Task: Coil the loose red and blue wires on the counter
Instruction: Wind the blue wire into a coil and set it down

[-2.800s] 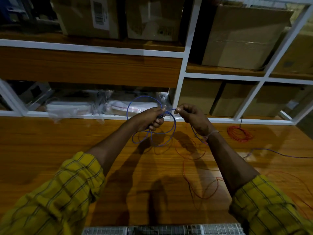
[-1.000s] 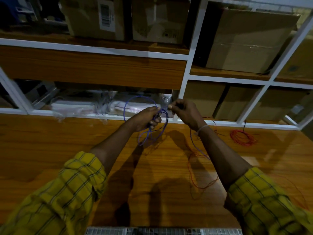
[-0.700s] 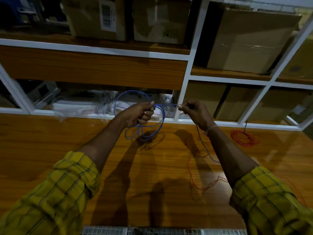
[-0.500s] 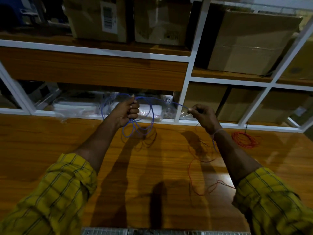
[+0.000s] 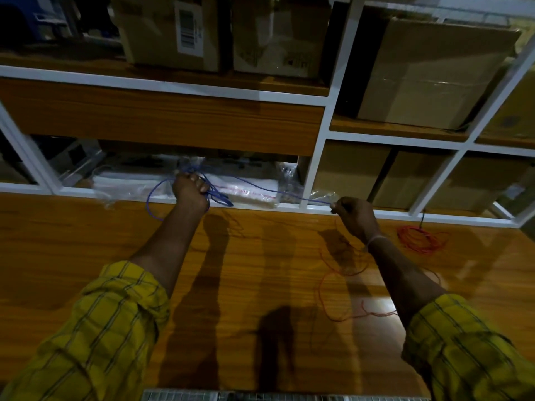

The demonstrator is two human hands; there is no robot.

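Note:
My left hand (image 5: 189,190) is closed around a bundle of blue wire (image 5: 260,189) loops, which hang around the fist above the back of the wooden counter (image 5: 86,256). A straight stretch of the same blue wire runs rightward to my right hand (image 5: 354,214), which pinches it between fingertips. Loose red wire (image 5: 327,296) lies in open curves on the counter below my right forearm. A small coiled red wire (image 5: 417,238) rests at the back right of the counter.
White-framed shelving stands behind the counter, holding cardboard boxes (image 5: 428,73) above and at the right. Clear plastic bags (image 5: 130,183) lie in the low shelf opening behind my left hand. A metal grille (image 5: 260,396) edges the counter's near side.
My hands have moved apart: the left went left with the blue loops, the right went right, and the blue wire between them is now pulled straight.

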